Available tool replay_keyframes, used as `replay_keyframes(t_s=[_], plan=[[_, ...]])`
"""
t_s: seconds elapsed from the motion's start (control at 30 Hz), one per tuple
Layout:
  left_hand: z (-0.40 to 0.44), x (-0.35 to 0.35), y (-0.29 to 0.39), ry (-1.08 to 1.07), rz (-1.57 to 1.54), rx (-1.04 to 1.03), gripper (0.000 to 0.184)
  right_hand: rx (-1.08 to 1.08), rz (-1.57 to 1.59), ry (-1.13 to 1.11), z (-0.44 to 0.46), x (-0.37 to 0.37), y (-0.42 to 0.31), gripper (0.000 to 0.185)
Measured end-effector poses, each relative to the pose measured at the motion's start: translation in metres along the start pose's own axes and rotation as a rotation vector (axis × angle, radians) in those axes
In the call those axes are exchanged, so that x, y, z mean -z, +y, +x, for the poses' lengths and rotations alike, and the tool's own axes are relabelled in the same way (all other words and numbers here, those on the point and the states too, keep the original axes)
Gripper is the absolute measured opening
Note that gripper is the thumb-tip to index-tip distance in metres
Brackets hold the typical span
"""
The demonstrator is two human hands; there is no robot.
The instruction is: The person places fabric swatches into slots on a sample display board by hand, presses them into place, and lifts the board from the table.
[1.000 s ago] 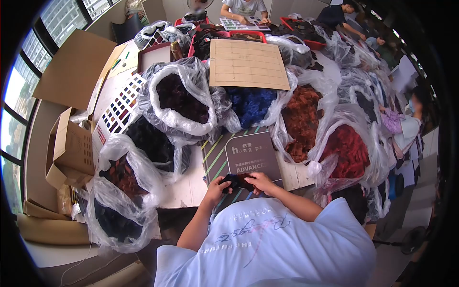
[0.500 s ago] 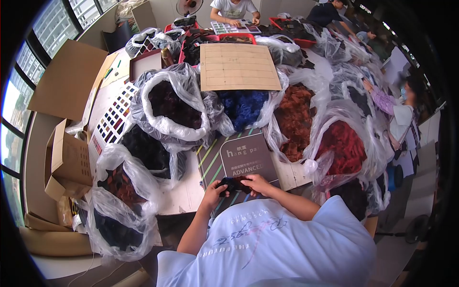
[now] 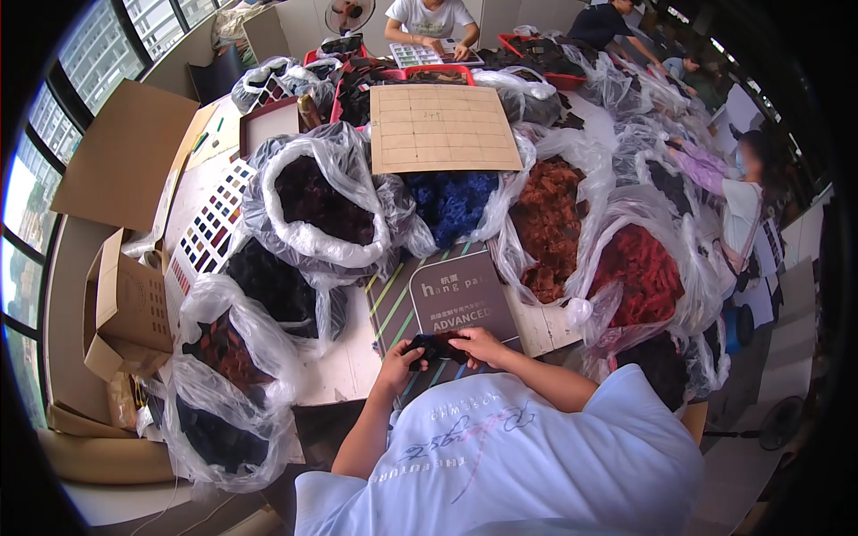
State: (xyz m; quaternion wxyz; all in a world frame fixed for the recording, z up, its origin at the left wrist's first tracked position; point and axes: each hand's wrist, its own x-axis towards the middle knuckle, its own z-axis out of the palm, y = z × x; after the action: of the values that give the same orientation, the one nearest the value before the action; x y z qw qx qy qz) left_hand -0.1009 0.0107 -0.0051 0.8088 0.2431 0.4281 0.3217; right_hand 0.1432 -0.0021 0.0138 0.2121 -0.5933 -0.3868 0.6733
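Low over the near edge of the table, my left hand [image 3: 404, 355] and my right hand [image 3: 478, 346] are closed on a small dark tuft of fibre [image 3: 438, 345]. It stretches between the two hands and has a reddish-brown tinge on the right side. Its exact make-up is too small to tell. Beneath and just beyond my hands lies a dark grey printed box or board [image 3: 465, 290] with lettering and coloured diagonal stripes.
Open plastic bags surround the spot: blue fibre [image 3: 451, 201], rust-brown fibre [image 3: 547, 232], red fibre [image 3: 639, 277] and dark fibre [image 3: 322, 201]. A ruled cardboard sheet [image 3: 445, 128] rests on the bags. At left are a colour swatch card [image 3: 216, 219] and a cardboard box [image 3: 134, 299]. Co-workers are across and right.
My hands stay in nearly the same place, both still on the fibre tuft. The view has shifted slightly. At right, a co-worker in a purple sleeve has moved an arm.
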Motion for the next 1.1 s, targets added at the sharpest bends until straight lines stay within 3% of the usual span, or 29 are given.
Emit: replay_keyframes(t_s=[1.1], plan=[[-0.0006,-0.001,0.0014,0.003,0.008,0.008,0.006,-0.01,-0.001,-0.016,0.003,0.0012,0.0044,0.038]])
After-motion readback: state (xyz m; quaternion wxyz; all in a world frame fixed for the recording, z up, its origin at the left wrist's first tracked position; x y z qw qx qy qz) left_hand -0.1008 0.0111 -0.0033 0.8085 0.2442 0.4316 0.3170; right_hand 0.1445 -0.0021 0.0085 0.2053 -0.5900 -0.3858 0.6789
